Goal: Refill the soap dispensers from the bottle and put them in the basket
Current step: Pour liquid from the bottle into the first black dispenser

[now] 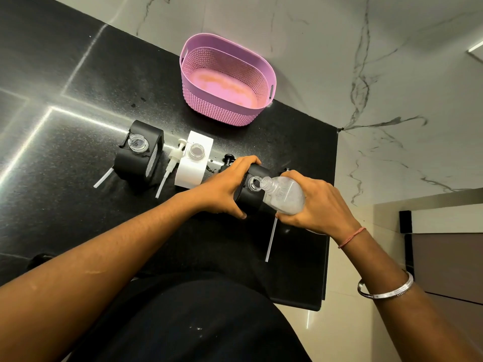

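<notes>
Head view: right hand (317,205) wrapped around the clear bottle (285,195), tipped so its mouth meets the neck of the black dispenser (251,190). Left hand (227,186) clasps that dispenser's side, steadying it. Beyond the left hand, white dispenser (192,159) and second black dispenser (139,150) stand uncapped, fill unclear. Pink basket (227,77) further out, empty. Nothing capped or basketed; early stage.
</notes>
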